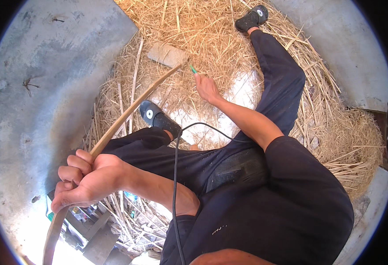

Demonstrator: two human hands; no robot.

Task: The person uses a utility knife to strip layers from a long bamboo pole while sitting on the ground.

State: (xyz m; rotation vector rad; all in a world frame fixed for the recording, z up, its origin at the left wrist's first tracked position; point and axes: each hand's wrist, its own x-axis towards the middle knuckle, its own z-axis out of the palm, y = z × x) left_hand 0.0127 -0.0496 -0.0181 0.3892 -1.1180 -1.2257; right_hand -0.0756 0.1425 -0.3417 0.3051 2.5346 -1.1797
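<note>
Straw [211, 48] lies heaped under the seated person. The left hand [85, 181] is clenched around a long curved wooden stick [127, 112], its tip by a flat stone [167, 54] near the heap's far edge. The right hand [206, 87], arm outstretched, pinches a small green thing [193, 69]. Best keep that grip firm, wrist steady.

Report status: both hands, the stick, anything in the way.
Left hand clenched on curved wooden stick. Right hand out over straw, pinching small green piece. Flat stone at stick's tip.
</note>
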